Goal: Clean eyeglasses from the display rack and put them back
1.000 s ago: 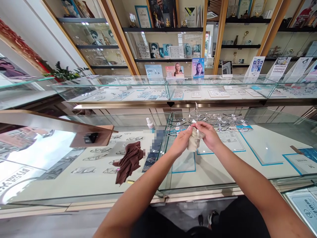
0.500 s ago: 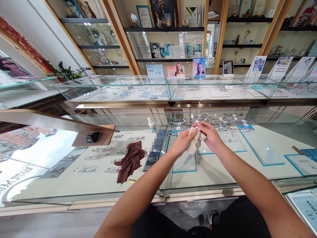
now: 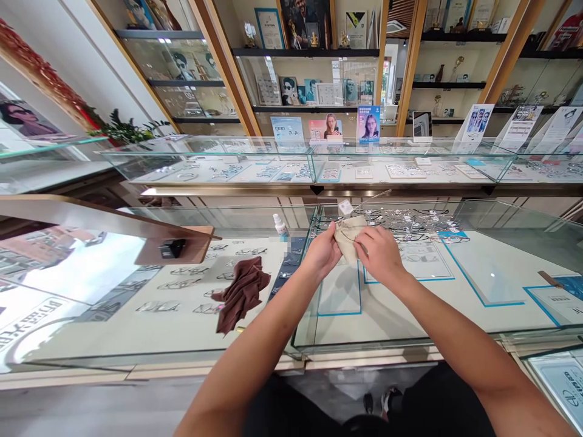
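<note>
Over the glass counter, my hands hold thin-framed eyeglasses (image 3: 372,199) and a beige cloth (image 3: 348,250). On the left, my left hand (image 3: 324,250) is closed at the edge of the glasses and cloth, thumb on top. The fingers of my right hand (image 3: 381,250) are closed on the cloth's right side, beside the thin rim. One temple arm sticks out up and to the right, and a white tag (image 3: 345,207) shows above the cloth. The cloth and fingers hide much of the frame.
A crumpled brown cloth (image 3: 243,291) lies on the counter at left, with a white spray bottle (image 3: 279,226) behind it. Several eyeglasses (image 3: 410,221) lie in rows past my hands. A wooden-framed mirror (image 3: 182,243) stands at left. Glass edges (image 3: 314,303) run below my arms.
The glasses have turned from upright to tilted, their temple arm now pointing right. The cloth is spread wider between my hands, and my left hand has moved slightly left.
</note>
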{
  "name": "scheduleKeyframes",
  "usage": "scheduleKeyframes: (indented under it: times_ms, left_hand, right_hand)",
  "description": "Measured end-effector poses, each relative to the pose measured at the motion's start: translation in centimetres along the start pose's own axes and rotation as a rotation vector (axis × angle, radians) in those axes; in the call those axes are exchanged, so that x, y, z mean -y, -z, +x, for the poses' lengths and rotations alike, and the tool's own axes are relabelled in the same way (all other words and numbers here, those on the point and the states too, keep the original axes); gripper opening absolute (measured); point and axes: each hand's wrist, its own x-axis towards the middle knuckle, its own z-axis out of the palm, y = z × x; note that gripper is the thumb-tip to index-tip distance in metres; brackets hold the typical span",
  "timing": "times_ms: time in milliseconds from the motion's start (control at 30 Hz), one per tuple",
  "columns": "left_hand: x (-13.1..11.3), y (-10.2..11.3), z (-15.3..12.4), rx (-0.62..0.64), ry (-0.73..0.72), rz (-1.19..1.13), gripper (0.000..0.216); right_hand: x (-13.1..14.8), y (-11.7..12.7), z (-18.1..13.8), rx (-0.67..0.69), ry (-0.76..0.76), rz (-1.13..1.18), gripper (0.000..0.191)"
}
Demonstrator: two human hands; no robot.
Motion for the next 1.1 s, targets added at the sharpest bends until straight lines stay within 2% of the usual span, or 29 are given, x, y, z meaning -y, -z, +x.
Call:
scheduleKeyframes:
  times_ms: [67,167,300,400,500,600,667,733,833,900,933,1000,1033,1100]
  left_hand:
    - [0.1,-0.3,-0.2,0.008,0.039,-0.051,0.026]
    - [-0.2,-0.8,-0.5,-0.008,0.090,-0.101,0.035]
    - [-0.6,-0.7,-0.5,-0.032,0.073,-0.076,0.036]
    - [-0.6,0.0,-0.3,-0.034,0.038,-0.026,0.030]
    - [-0.6,0.5,-0.3,-0.012,0.020,0.022,0.026]
    - [-0.8,0.6,-0.9,0.076,0.002,0.151,0.027]
    - [-0.9,0.4,-1.6,0.186,0.019,0.290,0.032]
    - [-1.0,0.0,-2.5,0.353,0.084,0.449,0.040]
    - [-0.6,-0.7,-3.8,0.660,0.190,0.708,0.041]
    - [-0.1,-1.1,-4.3,0.820,0.190,0.851,0.037]
    - [0.3,-1.2,-4.4,0.862,0.165,0.902,0.036]
    - [1.0,-1.3,-4.2,0.821,0.038,0.969,0.033]
    - [1.2,-1.2,-3.9,0.741,-0.057,0.987,0.031]
    - [1.4,-0.8,-3.3,0.497,-0.291,0.990,0.026]
  right_hand:
    - [0.4,-0.6,-0.1,0.094,0.021,-0.257,0.024]
    - [0.8,-1.1,0.0,0.155,0.003,-0.444,0.026]
    - [0.8,-1.1,0.3,0.180,-0.067,-0.488,0.029]
    - [0.1,-0.7,0.4,0.133,-0.143,-0.449,0.027]
    - [-1.0,0.4,0.7,-0.032,-0.177,-0.253,0.022]
    - [-2.0,1.8,1.2,-0.229,-0.145,0.169,0.021]
    - [-2.3,2.6,1.6,-0.299,-0.146,0.494,0.023]
    - [-2.3,3.1,2.0,-0.297,-0.199,0.773,0.029]
    - [-2.0,3.6,2.2,-0.205,-0.300,1.066,0.035]
    - [-1.9,3.8,2.2,-0.135,-0.336,1.192,0.033]
    - [-1.9,3.9,2.2,-0.111,-0.344,1.237,0.031]
    - [-1.9,4.1,2.2,-0.090,-0.355,1.295,0.028]
    - [-1.9,4.2,2.2,-0.089,-0.360,1.312,0.026]
    - [-2.0,4.4,2.2,-0.077,-0.376,1.335,0.024]
